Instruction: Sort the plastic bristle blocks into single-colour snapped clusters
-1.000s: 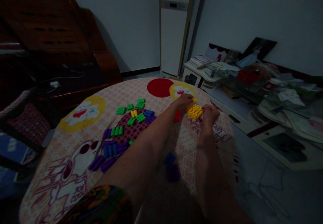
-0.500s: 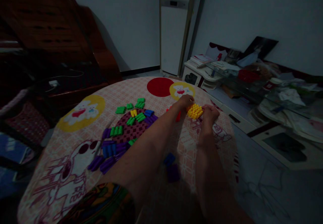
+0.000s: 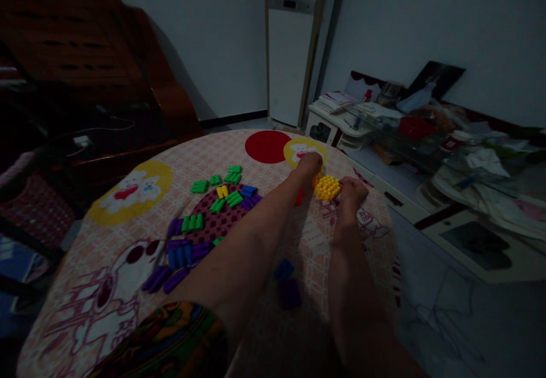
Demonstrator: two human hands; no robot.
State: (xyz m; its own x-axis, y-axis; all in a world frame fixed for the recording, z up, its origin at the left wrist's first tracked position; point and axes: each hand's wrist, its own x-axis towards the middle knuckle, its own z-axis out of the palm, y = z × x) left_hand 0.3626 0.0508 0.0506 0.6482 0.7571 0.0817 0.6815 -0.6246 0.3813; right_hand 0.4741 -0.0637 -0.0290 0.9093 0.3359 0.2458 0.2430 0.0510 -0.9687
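Note:
On the far right of the tabletop lies a cluster of yellow knobbed toy building blocks (image 3: 327, 188), their bumps facing up. My left hand (image 3: 310, 166) is at its far left side, fingers curled down and closed against the yellow pieces there; the fingertips are partly hidden. At the cluster's right edge, my right hand (image 3: 354, 190) has its fingers closed in a pinch against it. A red block (image 3: 299, 196) shows beside my left wrist, mostly covered by the arm.
Green blocks (image 3: 193, 222), purple blocks (image 3: 156, 279) and blue blocks (image 3: 180, 257) lie left on the patterned tablecloth (image 3: 315, 241). A purple block (image 3: 290, 294) and a blue one (image 3: 284, 270) lie between my forearms. A cluttered cabinet (image 3: 409, 196) stands right, a wooden bench (image 3: 170, 94) left.
My left hand has shifted slightly up and turned over the left side of the yellow cluster, and its forearm covers more of the red pieces. My right hand stays at the cluster's right edge.

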